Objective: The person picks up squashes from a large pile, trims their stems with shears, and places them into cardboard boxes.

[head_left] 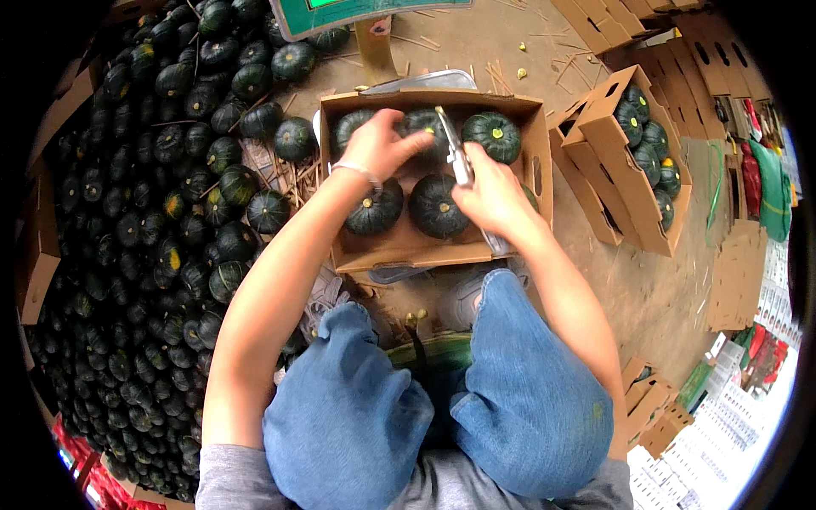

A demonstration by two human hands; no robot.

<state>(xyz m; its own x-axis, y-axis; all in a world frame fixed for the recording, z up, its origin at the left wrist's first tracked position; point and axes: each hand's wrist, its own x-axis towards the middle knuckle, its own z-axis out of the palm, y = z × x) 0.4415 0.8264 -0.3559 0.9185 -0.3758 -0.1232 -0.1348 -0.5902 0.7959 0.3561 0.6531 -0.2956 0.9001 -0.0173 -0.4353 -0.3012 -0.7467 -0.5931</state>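
Observation:
An open cardboard box (378, 252) in front of me holds several dark green kabocha squashes (438, 206). Over its far left part is my left hand (378, 151), fingers apart and nothing visible in them, close to the far middle squash (423, 126). A bracelet circles that wrist. My right hand (497, 194) is wrapped round a pair of pruning shears (460, 163), whose blades point away toward the same squash. To the right of the blades sits another squash (492, 136) with a pale stem scar. My right forearm partly hides one at the near right corner.
The box rests on a metal scale platform (459, 79) with a post (374, 51) and green display (374, 19) behind. A large heap of squashes (153, 229) fills the left. At right stands a tilted, filled carton (625, 170); more cardboard (735, 276) lies beyond.

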